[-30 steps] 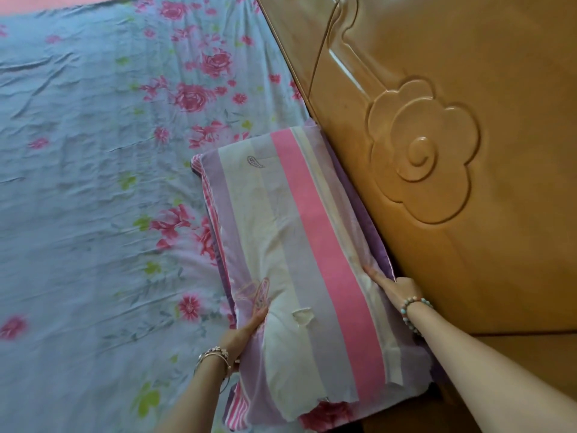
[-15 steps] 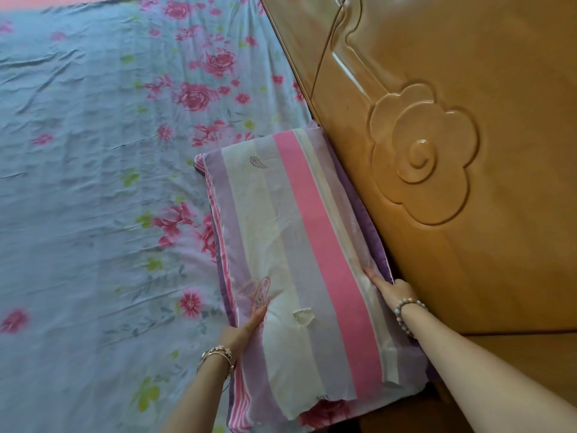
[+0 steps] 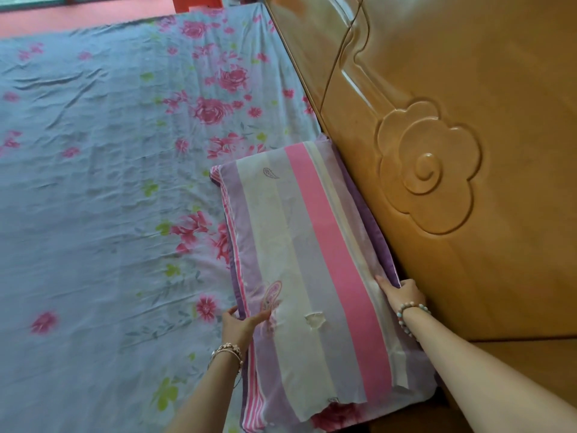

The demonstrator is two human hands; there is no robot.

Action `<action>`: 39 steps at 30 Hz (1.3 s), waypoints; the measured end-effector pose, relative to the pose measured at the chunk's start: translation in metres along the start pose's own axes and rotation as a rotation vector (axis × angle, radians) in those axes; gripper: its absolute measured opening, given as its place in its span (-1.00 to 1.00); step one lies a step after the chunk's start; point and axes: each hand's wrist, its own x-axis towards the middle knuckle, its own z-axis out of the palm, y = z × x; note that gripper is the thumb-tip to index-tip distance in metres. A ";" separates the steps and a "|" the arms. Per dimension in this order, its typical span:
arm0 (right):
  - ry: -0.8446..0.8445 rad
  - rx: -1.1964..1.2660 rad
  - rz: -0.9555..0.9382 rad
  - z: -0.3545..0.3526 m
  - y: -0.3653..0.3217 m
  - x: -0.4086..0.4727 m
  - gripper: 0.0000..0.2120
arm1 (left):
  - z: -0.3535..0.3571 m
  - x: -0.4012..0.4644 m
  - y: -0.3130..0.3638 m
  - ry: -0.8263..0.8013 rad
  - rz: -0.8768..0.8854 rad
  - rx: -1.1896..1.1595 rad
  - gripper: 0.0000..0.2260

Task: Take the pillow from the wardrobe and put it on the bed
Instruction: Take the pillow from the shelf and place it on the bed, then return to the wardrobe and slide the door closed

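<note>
A pillow (image 3: 312, 245) striped in pink, lilac and cream lies flat on the bed (image 3: 93, 182), its long right side against the wooden headboard. My left hand (image 3: 240, 323) grips the pillow's left edge near the front, thumb on top. My right hand (image 3: 401, 293) holds the pillow's right edge beside the headboard, fingers curled over the side. The bed is covered by a pale blue sheet with pink flowers. A small tear shows in the pillowcase between my hands.
The carved wooden headboard (image 3: 452, 151) rises along the right side. A red floor (image 3: 78, 20) and a red furniture leg show beyond the far end of the bed. The wardrobe is not in view.
Both hands have shifted their hold on the pillow's edges, the left now wrapping the side. The view has tilted up, showing more of the bed's far end.
</note>
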 end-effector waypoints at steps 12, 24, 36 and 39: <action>-0.018 0.563 -0.155 -0.036 -0.051 -0.078 -0.66 | -0.013 -0.054 0.119 -0.329 0.163 -0.270 -0.79; -0.059 1.359 -0.284 -0.168 -0.113 -0.229 -0.85 | -0.018 -0.220 0.266 -0.797 0.550 -0.204 -0.68; 0.234 1.425 -0.645 -0.308 -0.061 -0.377 -0.56 | -0.002 -0.421 0.316 -1.110 0.796 -0.105 -0.50; 0.363 1.437 -0.664 -0.340 -0.026 -0.406 -0.54 | 0.022 -0.469 0.313 -1.227 0.822 -0.066 -0.51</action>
